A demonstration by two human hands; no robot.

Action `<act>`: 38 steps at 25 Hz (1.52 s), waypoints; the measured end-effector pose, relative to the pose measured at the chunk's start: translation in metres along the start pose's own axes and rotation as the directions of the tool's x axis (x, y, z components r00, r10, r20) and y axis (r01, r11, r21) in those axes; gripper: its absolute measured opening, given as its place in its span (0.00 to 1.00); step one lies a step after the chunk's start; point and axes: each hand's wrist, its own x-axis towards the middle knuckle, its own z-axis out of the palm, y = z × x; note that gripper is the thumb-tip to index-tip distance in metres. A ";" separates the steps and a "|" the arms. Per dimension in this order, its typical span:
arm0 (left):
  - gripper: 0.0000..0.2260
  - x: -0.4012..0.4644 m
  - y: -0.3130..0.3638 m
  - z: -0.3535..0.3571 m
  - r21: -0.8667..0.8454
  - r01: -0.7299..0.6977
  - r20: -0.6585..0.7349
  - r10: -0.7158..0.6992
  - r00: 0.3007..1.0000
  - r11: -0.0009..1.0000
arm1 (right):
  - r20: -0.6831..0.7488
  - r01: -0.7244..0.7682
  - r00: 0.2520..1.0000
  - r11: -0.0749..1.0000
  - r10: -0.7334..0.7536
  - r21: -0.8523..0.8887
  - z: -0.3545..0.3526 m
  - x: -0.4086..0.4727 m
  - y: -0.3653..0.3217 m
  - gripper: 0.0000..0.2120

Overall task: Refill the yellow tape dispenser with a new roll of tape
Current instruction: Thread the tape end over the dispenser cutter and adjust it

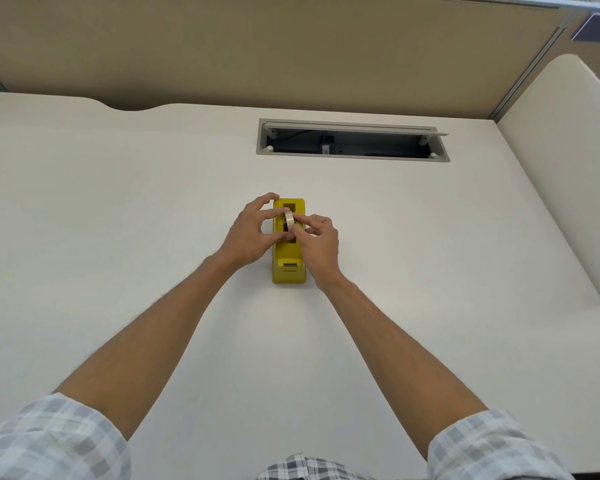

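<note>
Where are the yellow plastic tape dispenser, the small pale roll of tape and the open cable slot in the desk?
yellow plastic tape dispenser (289,276): head view, near end of body.
small pale roll of tape (289,219): head view, outer rim.
open cable slot (352,158): head view, front frame.

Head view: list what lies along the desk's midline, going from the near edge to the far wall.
Checked shirt → yellow tape dispenser → tape roll, held over the dispenser by both hands → open cable tray → tan partition.

Hiding most of the tape roll (289,219) behind fingers (300,227). Covering the middle of the yellow dispenser (289,268). Blurring the cable tray (352,143) contents beyond telling.
</note>
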 end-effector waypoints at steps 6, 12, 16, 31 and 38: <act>0.23 0.001 -0.003 -0.001 0.029 -0.010 0.017 0.009 1.000 1.000 | 0.006 0.015 1.000 1.000 -0.015 -0.014 -0.001 -0.002 0.001 0.11; 0.23 0.002 -0.005 -0.002 0.050 -0.015 0.036 0.013 0.999 0.999 | 0.049 0.350 0.933 0.862 -0.358 -0.367 -0.009 -0.006 0.000 0.10; 0.23 0.003 -0.004 -0.002 0.091 -0.020 0.045 0.016 0.999 0.996 | 0.203 0.539 0.786 0.486 -0.584 -0.688 -0.017 -0.004 -0.008 0.06; 0.20 0.004 0.009 -0.011 0.181 -0.036 0.088 0.020 0.996 0.983 | 0.791 0.683 0.392 -0.428 -0.470 -0.593 -0.027 0.012 -0.043 0.05; 0.21 0.006 0.006 -0.010 0.241 -0.033 0.096 0.010 0.995 0.970 | 0.734 0.691 0.401 -0.344 -0.549 -0.635 -0.030 0.008 -0.036 0.06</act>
